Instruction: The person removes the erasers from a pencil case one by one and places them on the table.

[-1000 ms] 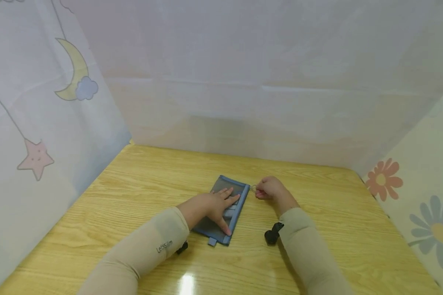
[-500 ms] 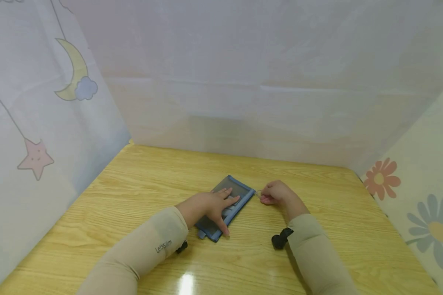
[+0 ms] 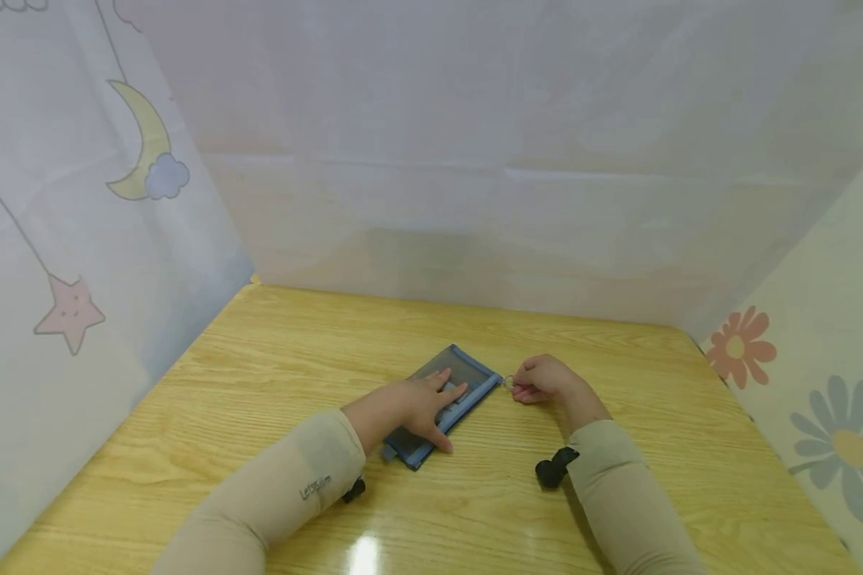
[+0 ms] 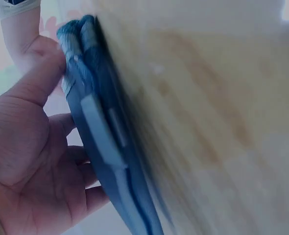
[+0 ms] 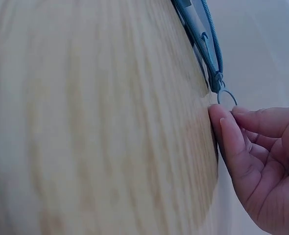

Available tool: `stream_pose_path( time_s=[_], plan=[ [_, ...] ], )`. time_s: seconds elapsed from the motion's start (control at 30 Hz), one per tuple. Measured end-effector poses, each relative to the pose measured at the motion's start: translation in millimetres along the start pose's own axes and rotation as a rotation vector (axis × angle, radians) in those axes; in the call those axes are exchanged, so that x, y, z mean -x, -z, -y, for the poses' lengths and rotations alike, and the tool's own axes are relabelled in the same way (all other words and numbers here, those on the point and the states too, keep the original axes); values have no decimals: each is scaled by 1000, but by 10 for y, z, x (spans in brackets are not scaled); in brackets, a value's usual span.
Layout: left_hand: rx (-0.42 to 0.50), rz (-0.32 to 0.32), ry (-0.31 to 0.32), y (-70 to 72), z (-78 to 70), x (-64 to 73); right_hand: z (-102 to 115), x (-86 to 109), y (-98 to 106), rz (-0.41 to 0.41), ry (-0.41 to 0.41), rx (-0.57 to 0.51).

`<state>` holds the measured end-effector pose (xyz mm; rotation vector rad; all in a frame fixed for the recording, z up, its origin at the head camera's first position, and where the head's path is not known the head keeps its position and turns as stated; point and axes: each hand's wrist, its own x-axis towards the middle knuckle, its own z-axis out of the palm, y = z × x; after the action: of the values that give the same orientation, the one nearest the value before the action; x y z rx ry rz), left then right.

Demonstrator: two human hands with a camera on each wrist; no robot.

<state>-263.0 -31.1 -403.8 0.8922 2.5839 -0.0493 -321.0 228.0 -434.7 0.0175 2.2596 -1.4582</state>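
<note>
A blue zip pouch (image 3: 466, 366) with a grey mesh face lies slanted on the wooden table. Something pale shows through the mesh. My left hand (image 3: 423, 406) rests on the pouch with fingers spread, its thumb by the zip edge. At the pouch's far right corner, my right hand (image 3: 549, 381) pinches a thin ring (image 5: 226, 89) between thumb and fingertips. That ring joins the zip slider (image 5: 219, 77), and the two zip tooth rows stand apart beyond it in the right wrist view. In the left wrist view, the pouch's blue edge (image 4: 103, 132) lies alongside the left palm.
The wooden table (image 3: 316, 351) spreads around the pouch on all sides. A pale backdrop (image 3: 431, 263) rises behind it, with printed side panels left and right. Each forearm wears a beige sleeve (image 3: 288, 487) and a small black wrist device (image 3: 555, 469).
The pouch has turned clockwise under my left hand, its ring corner shifting right and slightly nearer. My right hand has moved right and a little nearer, still pinching the ring.
</note>
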Motion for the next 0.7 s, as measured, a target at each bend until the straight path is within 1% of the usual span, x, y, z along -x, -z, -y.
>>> stream_pose_path(
  time_s=[0.1,0.23,0.37,0.5,0.7],
  plan=[
    [5,-27,8,-33,-7,-25,-17,-9,1,-10,0,19],
    [19,-34,24,-41,-11,-37,-18,-6,-14,-27,10,66],
    [28,-39,62,-37,-14,-13,1,13,-37,-30,21,92],
    [41,-64,94,-29,-23,22,15,28,-45,-27,33,107],
    [82,-109,83,21,-19,47,7,34,11,-64,41,129]
  ],
)
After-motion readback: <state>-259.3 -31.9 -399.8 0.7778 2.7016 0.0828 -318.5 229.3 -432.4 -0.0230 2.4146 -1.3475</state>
